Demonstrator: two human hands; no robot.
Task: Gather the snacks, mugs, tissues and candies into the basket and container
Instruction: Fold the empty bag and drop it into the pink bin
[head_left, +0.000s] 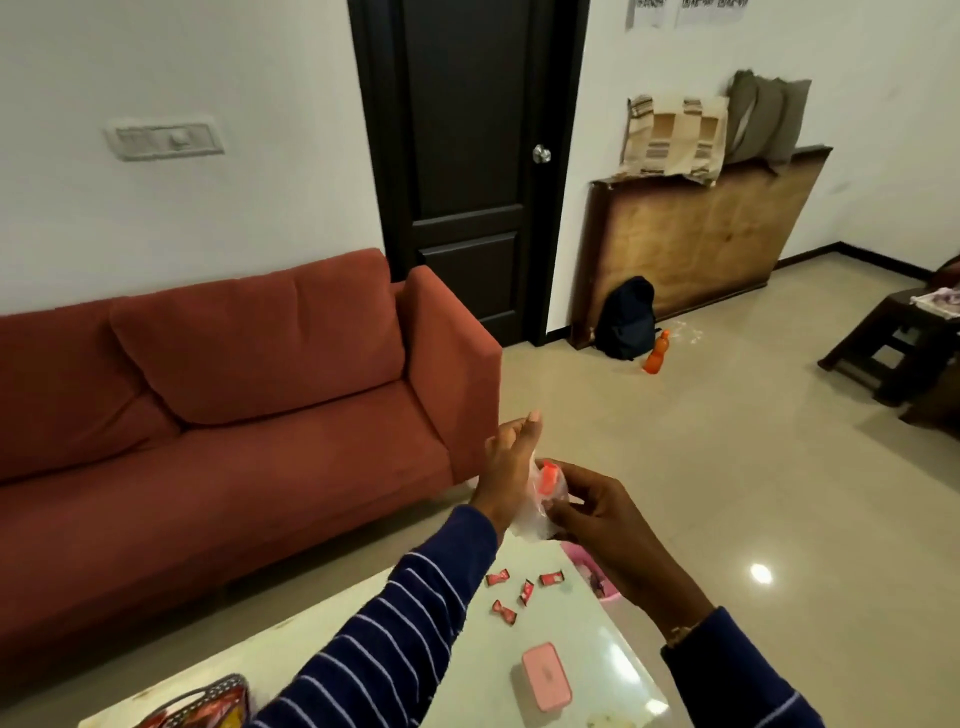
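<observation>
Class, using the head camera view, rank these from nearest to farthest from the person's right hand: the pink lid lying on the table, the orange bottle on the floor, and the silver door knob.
From the right hand:
1. Pink lid, on the table just below the hand, toward the person.
2. Orange bottle, standing on the floor beyond the hand, beside the dark backpack.
3. Door knob, on the dark door at the far wall.

— What is sitting on the glossy pale-topped table (613, 654)?
— Four red-wrapped candies (521, 592) are lying loose; a pink rectangular plastic lid (546, 675) is lying flat nearby; a pink plastic container (595, 574) is standing at the far edge.
</observation>
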